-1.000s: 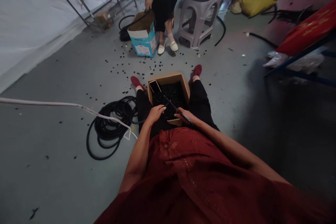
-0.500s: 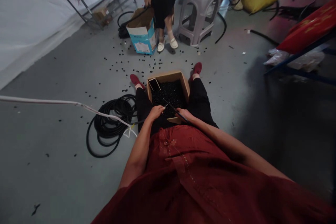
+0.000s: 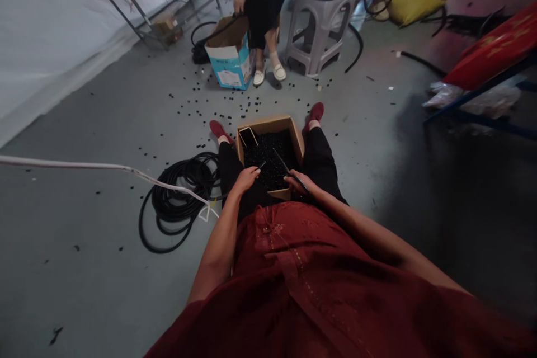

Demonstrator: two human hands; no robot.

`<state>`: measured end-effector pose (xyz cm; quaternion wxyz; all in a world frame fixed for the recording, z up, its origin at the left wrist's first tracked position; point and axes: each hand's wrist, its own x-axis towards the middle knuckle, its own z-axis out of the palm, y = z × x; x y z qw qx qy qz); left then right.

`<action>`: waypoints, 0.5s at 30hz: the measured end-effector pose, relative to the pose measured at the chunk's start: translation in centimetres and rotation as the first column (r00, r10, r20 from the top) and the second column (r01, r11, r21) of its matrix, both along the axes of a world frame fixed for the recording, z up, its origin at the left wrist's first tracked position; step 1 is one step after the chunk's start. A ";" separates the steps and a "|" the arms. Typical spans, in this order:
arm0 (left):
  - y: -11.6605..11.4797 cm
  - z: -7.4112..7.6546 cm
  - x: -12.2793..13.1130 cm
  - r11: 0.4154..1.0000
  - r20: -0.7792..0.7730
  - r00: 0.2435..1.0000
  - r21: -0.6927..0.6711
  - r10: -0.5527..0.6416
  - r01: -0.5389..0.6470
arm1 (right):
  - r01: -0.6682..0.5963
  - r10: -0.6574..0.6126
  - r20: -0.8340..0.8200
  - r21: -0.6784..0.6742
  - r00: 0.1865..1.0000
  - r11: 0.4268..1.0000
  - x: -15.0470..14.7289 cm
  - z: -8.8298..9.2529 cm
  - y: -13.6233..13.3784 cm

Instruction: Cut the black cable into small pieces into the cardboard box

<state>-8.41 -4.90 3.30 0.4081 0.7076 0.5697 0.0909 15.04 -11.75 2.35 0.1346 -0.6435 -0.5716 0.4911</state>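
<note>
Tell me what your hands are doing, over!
Right hand gripping thin black strip. Left hand at box edge, grip unclear. Cardboard box of small black pieces between the legs. Black cable coil on floor by left leg.

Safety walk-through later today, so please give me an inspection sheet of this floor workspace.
surface: grey floor, scuffed.
job's things: cardboard box between the legs, filled with small black pieces; a phone lies in one corner.
clutter: stray black pieces scattered over the floor.
hands: right hand grips a long thin black strip; left hand is over the box edge, its hold unclear.
cables: coiled black cable beside the left leg; white cable across the floor.
surroundings: seated co-worker, blue-and-white carton, plastic stool, yellow sacks.
</note>
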 end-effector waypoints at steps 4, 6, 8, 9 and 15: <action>0.0 2.3 0.3 0.996 0.114 0.991 0.050 0.073 -0.079 | 0.032 -0.026 -0.110 0.052 0.994 0.998 0.4 0.6 -0.7; 0.0 3.4 0.8 0.991 0.134 0.986 0.073 0.101 -0.111 | -0.003 0.011 -0.093 0.086 0.996 0.996 0.3 1.4 -1.0; -0.1 4.3 1.3 0.989 0.134 0.986 0.097 0.101 -0.114 | -0.033 0.041 -0.075 0.095 0.996 0.995 0.0 2.3 -1.2; -0.2 4.6 1.5 0.988 0.130 0.987 0.109 0.095 -0.109 | -0.042 0.049 -0.068 0.096 0.997 0.995 -0.1 2.8 -1.3; -1.0 5.5 2.5 0.991 0.109 0.992 0.116 0.060 -0.073 | -0.049 0.053 -0.043 0.094 0.998 0.994 -0.6 4.5 -1.1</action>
